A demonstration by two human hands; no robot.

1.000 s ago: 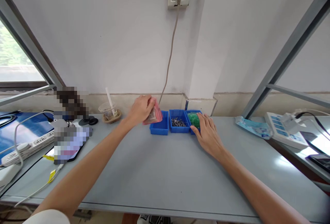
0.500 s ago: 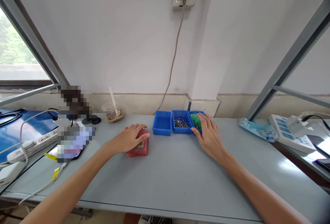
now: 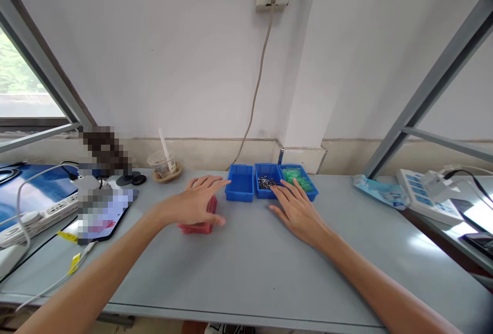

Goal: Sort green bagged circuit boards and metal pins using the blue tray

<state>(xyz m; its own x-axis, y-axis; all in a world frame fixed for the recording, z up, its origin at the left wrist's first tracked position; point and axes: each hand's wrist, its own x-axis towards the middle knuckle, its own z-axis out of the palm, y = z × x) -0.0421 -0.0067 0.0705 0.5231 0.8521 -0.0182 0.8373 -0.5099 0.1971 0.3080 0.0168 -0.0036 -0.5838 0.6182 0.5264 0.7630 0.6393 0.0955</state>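
Observation:
A stack of red flat pieces (image 3: 200, 219) lies on the grey table (image 3: 246, 267), mostly under my left hand (image 3: 194, 200). That hand hovers over the stack with fingers stretched out and spread, and holds nothing. Three small blue bins stand in a row at the back: the left blue bin (image 3: 240, 189) looks empty, the middle blue bin (image 3: 265, 187) holds small metal parts, the right blue bin (image 3: 301, 180) holds green pieces. My right hand (image 3: 295, 210) lies open just in front of the middle bin, fingertips near its rim.
A plastic cup with a straw (image 3: 163, 162) stands at the back left. A power strip (image 3: 36, 216), cables and a blurred flat item (image 3: 103, 211) lie at the left. A blue packet (image 3: 379, 191) and a white device (image 3: 423, 193) lie at the right. A wall socket cable (image 3: 257, 87) hangs down.
My left hand set the red stack down on the table, then opened and lifted off it. My right hand slid from the green bin toward the middle bin.

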